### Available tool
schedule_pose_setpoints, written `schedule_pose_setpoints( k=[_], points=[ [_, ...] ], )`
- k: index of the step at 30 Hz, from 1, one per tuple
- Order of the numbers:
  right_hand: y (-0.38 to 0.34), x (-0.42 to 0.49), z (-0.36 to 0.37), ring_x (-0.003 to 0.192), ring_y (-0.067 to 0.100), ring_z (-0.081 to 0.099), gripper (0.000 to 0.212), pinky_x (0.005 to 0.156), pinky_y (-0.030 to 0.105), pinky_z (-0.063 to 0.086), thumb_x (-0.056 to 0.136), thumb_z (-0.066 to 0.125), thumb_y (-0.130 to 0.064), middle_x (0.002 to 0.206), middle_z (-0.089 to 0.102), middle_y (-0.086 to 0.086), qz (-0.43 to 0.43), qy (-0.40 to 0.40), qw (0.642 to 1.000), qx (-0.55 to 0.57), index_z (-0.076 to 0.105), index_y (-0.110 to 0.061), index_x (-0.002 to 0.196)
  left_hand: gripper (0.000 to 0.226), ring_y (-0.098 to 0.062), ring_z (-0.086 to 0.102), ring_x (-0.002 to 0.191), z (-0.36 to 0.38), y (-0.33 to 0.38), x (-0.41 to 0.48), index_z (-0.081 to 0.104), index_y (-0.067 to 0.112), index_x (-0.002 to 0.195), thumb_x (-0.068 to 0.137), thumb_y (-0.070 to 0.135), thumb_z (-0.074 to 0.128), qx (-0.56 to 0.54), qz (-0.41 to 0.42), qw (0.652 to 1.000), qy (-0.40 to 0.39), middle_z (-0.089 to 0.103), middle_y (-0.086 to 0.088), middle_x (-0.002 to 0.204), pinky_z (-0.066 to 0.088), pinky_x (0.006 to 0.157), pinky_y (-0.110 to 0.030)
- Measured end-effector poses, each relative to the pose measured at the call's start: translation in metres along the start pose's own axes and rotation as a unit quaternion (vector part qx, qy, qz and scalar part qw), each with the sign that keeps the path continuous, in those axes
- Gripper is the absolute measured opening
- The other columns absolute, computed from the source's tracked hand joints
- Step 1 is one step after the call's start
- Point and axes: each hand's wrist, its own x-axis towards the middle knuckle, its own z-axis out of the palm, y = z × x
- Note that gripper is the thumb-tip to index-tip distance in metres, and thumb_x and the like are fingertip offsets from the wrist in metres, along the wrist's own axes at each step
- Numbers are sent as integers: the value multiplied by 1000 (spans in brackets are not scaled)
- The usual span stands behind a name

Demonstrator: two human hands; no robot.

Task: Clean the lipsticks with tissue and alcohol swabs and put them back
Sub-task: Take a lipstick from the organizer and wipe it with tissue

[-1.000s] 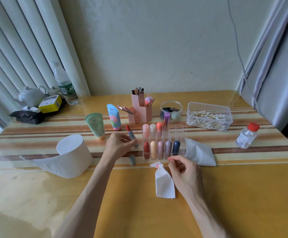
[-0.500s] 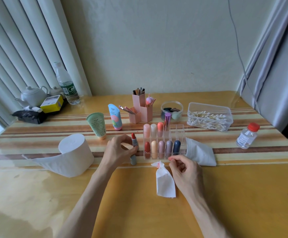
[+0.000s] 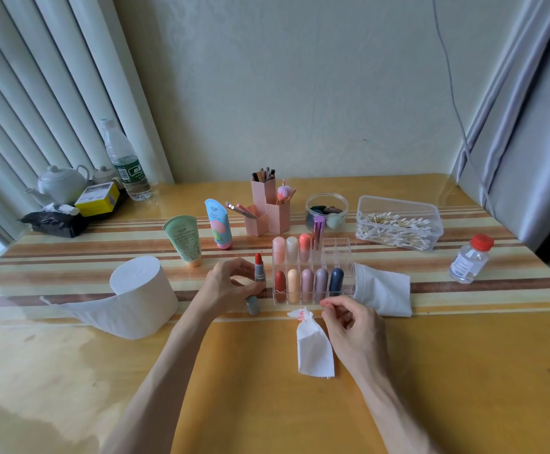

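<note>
Left grip (image 3: 227, 285) is curled round the uncapped red lipstick (image 3: 259, 272), holding it upright with the bullet on top, just beside the left end of the clear organizer (image 3: 336, 245). Its grey cap (image 3: 253, 305) lies on the counter (image 3: 431, 371) right below that hand. Right grip (image 3: 349, 324) sits in front of the organizer, fingers loosely curled with nothing in them, the red-smeared tissue (image 3: 314, 350) lying just beside it.

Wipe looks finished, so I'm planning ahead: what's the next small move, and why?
Probably the right hand should reach for a swab. The tissue lies red-stained and unheld, while the left hand holds the lipstick upright and uncapped, its cap lying beside it.
</note>
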Motion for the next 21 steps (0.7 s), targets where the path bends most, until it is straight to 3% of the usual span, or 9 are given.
schedule_pose_setpoints(
  k=[8,21],
  points=[
    [1,0,0,71,4,66,19,60,9,47,87,77,-2,67,69,-19,4,1,1000,6,79,-21,86,21,-6,72,89,0,-5,2,74,25,94,80,20,89,-22,-11,1000,-8,77,6,92,63,77,-33],
    [0,0,0,73,0,66,16,60,8,47,87,78,-2,69,69,-18,0,2,1000,6,80,-18,87,25,-5,72,91,-2,-6,1,74,23,101,81,23,89,-41,-13,999,-15,77,5,96,62,75,-27]
  ],
)
